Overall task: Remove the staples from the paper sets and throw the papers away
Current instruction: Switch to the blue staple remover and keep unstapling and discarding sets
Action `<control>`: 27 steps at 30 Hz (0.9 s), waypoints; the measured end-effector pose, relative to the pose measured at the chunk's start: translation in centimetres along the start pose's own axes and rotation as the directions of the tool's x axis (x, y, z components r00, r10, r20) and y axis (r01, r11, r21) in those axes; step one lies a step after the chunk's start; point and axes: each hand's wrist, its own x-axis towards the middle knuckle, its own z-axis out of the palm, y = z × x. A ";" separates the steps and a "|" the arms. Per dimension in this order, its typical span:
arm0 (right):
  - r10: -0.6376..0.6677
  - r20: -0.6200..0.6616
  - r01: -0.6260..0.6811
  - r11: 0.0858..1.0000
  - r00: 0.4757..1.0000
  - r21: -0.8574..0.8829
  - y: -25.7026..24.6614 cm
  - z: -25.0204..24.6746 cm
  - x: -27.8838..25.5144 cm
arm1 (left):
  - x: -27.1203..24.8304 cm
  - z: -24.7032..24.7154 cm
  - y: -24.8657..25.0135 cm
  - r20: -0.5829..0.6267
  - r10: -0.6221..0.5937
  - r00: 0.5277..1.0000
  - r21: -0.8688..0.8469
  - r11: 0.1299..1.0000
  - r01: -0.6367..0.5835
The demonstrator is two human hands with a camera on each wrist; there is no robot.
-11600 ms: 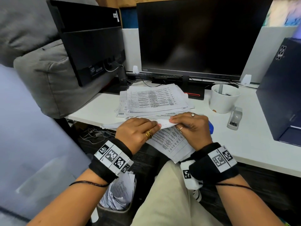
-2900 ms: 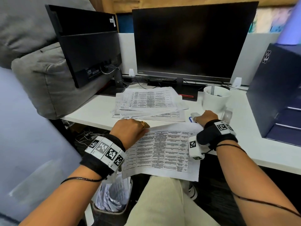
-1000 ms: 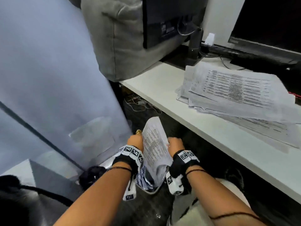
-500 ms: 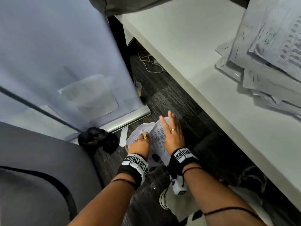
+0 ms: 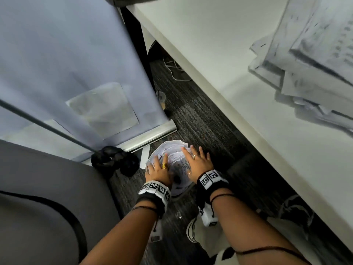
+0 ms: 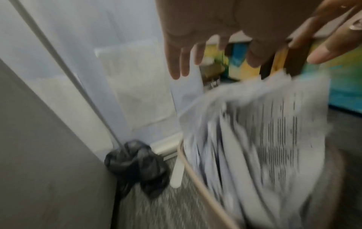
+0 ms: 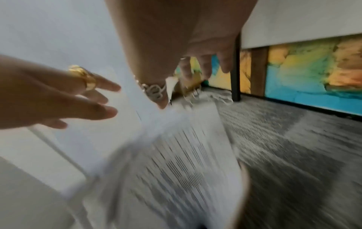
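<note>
The loose printed papers [image 5: 172, 153] lie crumpled on top of a full waste bin [image 5: 180, 193] on the floor beside the desk. Both hands are over them with fingers straight and spread. In the head view my left hand [image 5: 157, 165] lies on the left of the heap and my right hand [image 5: 193, 159] on the right. The left wrist view shows the left hand [image 6: 177, 65] just above the blurred papers [image 6: 254, 131] and the bin's rim [image 6: 188, 168]. The right wrist view shows the right hand [image 7: 188, 66] over the sheets [image 7: 186, 162]. Neither hand grips anything.
A stack of stapled paper sets [image 5: 315, 60] lies on the white desk [image 5: 210, 54] at the upper right. A grey-blue partition [image 5: 66, 64] stands left of the bin, with a crumpled black bag [image 5: 114, 162] at its foot. A grey chair [image 5: 38, 207] is at the lower left. Cables [image 5: 174, 71] lie under the desk.
A second ago both hands held the sheets upright over the bin. They have let go, and the papers now sit in the bin under flat, spread fingers.
</note>
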 end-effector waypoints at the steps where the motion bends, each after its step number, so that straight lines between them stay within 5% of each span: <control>1: 0.020 -0.032 -0.018 0.998 0.999 0.055 -0.7 -1.6 -0.7 | -0.3 -1.7 0.0 -0.057 0.016 0.998 -0.008 1.000 -0.016; 4: 0.068 -0.218 -0.034 0.987 0.974 0.156 -3.2 -7.4 -4.4 | -2.5 -7.5 0.6 -0.349 0.102 0.931 -0.114 0.982 -0.150; 8: 0.040 -0.492 0.064 0.979 0.870 0.192 -6.0 -13.8 -12.0 | -7.5 -15.2 2.5 -0.740 0.128 0.660 -0.265 0.847 -0.462; 10: 0.006 -0.585 0.147 0.966 0.811 0.213 -7.2 -16.1 -16.0 | -10.4 -18.3 3.3 -0.840 0.160 0.518 -0.221 0.771 -0.597; 14: -0.032 -0.724 0.300 0.922 0.689 0.244 -7.0 -20.2 -23.5 | -16.1 -22.3 5.6 -0.876 0.340 0.342 -0.049 0.643 -0.765; 17: 0.067 -0.805 0.313 0.899 0.590 0.305 -4.6 -22.1 -27.1 | -19.5 -23.3 8.0 -0.807 0.494 0.323 0.024 0.574 -0.819; 20: 0.293 -0.821 0.141 0.903 0.489 0.406 0.2 -23.7 -28.2 | -21.7 -22.9 11.2 -0.695 0.647 0.312 0.121 0.533 -0.837; 24: 0.543 -0.422 -0.400 0.833 0.726 0.382 6.4 -24.0 -28.1 | -23.0 -21.9 15.0 -0.547 0.733 0.405 0.191 0.580 -0.792; 27: 0.565 -0.359 -0.473 0.823 0.743 0.315 6.9 -23.5 -28.7 | -23.2 -22.0 16.8 -0.454 0.764 0.459 0.291 0.614 -0.734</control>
